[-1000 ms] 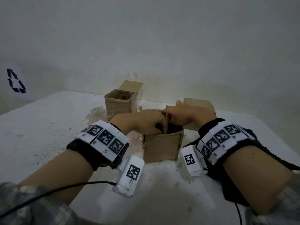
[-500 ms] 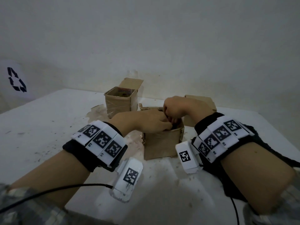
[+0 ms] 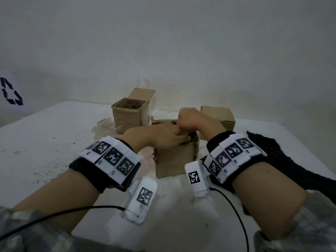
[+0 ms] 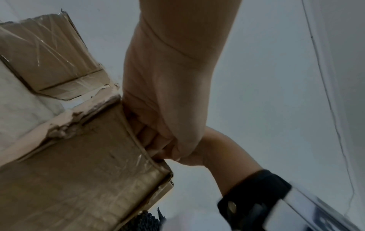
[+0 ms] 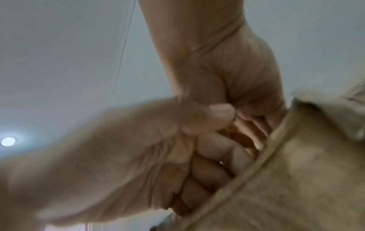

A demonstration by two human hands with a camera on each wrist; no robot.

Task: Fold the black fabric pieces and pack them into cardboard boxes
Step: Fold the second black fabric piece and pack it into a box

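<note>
A small open cardboard box (image 3: 174,160) stands on the table in front of me. My left hand (image 3: 185,138) lies across its top, fingers hooked over the rim into the opening (image 4: 156,140). My right hand (image 3: 181,127) hovers curled over the far side of the opening. In the right wrist view its fingers (image 5: 254,132) dip behind the box rim (image 5: 276,140). What they hold is hidden. No fabric shows inside the box. A loose black fabric piece (image 3: 283,160) lies on the table under my right forearm.
An open taped box (image 3: 127,115) with something coloured inside stands behind on the left. A closed box (image 3: 218,117) stands behind on the right. The white table (image 3: 45,142) is stained and ends at the wall. Cables trail from both wrists.
My right hand has risen out of the box opening and now sits higher over its far edge. The left hand has stayed across the box top.
</note>
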